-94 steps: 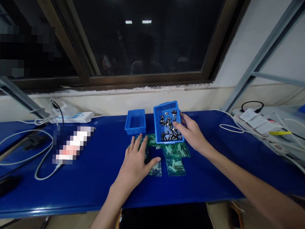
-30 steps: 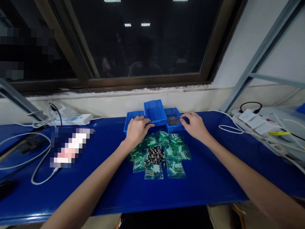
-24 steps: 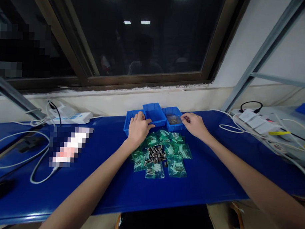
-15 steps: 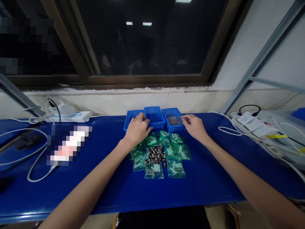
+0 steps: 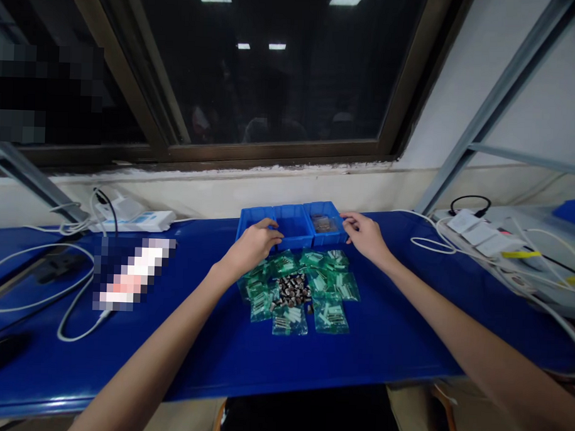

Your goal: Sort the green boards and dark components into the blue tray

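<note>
Blue bench (image 5: 406,320) under dark window (image 5: 274,70); left hand (image 5: 249,244), right hand (image 5: 368,236) touch blue bins (image 5: 297,211), fingers (image 5: 268,223) loosely open

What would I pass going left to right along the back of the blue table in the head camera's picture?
White power strip → left blue bin → middle blue bin → right blue bin → right hand, touching that bin → white cable loop → black cable loop.
</note>
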`<state>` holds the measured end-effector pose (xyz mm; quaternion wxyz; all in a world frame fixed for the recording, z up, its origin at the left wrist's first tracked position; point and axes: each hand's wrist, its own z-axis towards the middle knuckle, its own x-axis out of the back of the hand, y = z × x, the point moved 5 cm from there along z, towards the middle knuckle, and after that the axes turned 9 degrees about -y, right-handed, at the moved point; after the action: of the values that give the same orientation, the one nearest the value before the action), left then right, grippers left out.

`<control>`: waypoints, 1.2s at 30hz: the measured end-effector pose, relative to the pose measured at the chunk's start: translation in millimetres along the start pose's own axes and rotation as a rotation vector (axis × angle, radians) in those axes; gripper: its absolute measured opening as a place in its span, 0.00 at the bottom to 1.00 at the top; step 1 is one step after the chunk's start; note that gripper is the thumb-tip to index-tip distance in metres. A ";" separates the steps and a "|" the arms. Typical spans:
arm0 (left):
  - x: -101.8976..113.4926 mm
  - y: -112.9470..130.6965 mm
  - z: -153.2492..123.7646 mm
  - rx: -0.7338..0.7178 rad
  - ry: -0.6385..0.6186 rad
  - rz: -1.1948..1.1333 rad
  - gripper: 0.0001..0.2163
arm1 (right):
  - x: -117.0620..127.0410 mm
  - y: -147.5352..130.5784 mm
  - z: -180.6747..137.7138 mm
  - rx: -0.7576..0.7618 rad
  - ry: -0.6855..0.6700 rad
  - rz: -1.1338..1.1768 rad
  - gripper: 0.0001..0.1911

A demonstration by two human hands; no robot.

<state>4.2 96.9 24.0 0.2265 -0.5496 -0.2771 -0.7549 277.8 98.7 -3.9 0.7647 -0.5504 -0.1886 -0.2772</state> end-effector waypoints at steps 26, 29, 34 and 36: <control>0.6 -3.6 -4.3 -0.038 0.012 -0.026 0.13 | -4.2 28.2 5.1 -0.135 -0.017 0.184 0.12; 0.1 -4.5 -5.0 -0.044 0.016 -0.026 0.13 | -3.2 27.3 4.2 -0.113 -0.020 0.170 0.12; 0.5 -3.5 -7.2 -0.042 0.029 -0.039 0.13 | -2.6 24.5 2.1 -0.112 -0.040 0.167 0.12; 0.2 -3.5 -7.7 -0.036 0.032 -0.037 0.13 | -2.3 23.4 1.6 -0.117 -0.042 0.162 0.13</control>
<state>-3.5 94.4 21.7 0.2070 -0.5360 -0.2700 -0.7726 290.8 106.3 -22.0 0.7471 -0.6132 -0.1430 -0.2132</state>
